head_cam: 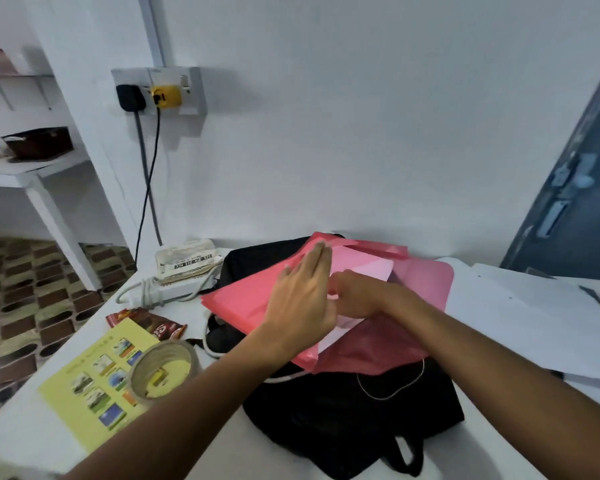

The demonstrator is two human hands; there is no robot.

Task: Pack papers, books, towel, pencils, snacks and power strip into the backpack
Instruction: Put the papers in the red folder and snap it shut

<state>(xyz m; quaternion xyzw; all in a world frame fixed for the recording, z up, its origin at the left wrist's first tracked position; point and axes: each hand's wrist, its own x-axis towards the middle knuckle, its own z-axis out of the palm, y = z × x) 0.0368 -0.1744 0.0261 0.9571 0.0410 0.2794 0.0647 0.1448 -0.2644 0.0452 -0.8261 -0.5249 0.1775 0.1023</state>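
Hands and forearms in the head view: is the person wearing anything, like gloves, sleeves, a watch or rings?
Nothing shows. The left hand and right hand are bare, with no gloves, and both forearms are uncovered up to the frame edge, so no sleeves are in view. No watch, band or bracelet appears on either wrist. No ring is visible, though the right hand's fingers are partly hidden.

The backpack (354, 410) lies under a red folder (243, 299) that covers its far half. Left of the backpack, a tape roll (163, 370), snack (153, 325) and power strip (174, 289) crowd the table (499, 327); right of it the surface lies bare up to loose papers (551, 289).
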